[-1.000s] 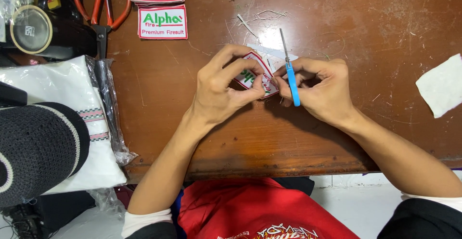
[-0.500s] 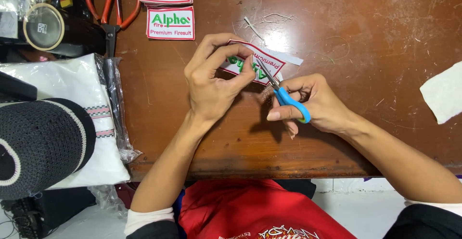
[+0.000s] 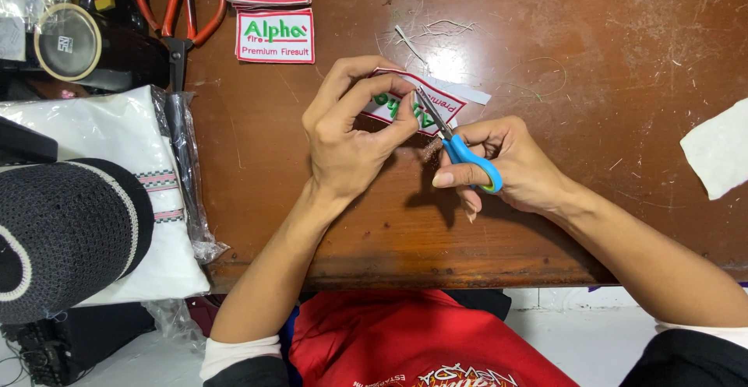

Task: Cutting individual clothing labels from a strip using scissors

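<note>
Two hands worked: left hand (image 3: 347,142) pinched the thin, floppy embroidered patch (image 3: 436,99) (best held near its edge), right hand (image 3: 506,165) gripped small blue-handled scissors (image 3: 460,147).

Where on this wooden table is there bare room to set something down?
Bare wood lies between the right hand and the white cloth piece, and along the table front edge. The upper left is crowded: orange-handled scissors, patches, bagged fabric.
</note>
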